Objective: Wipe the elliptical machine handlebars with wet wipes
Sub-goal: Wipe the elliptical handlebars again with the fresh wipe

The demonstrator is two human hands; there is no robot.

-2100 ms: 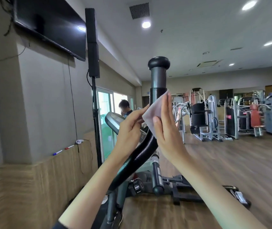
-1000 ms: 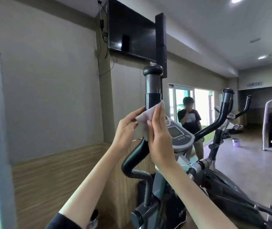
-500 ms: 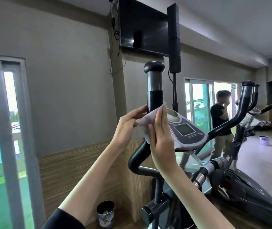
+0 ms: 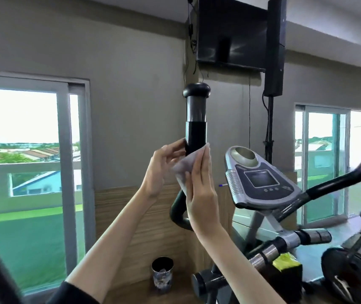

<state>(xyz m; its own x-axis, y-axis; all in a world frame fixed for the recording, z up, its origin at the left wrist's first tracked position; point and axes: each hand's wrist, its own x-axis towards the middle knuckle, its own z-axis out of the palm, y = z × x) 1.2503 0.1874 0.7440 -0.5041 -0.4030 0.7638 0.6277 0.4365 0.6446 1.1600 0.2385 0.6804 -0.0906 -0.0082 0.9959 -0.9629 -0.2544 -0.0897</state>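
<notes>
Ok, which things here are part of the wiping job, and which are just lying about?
In the job: handlebar, wet wipe, left hand, right hand.
Lying about: console, wall TV, speaker, floor cup.

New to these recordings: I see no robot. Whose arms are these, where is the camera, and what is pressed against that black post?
This is one picture from a wide-angle camera worn on a person's head, looking forward at their own arms; there is no robot. The post is the tall black and grey handlebar of an elliptical machine; its grey console with a small screen sits to the right. The right hand presses a thin white wet wipe flat against the handlebar with straight fingers. The left hand seems to pinch the wipe's left edge beside the bar. A small dark bin stands on the floor below.
</notes>
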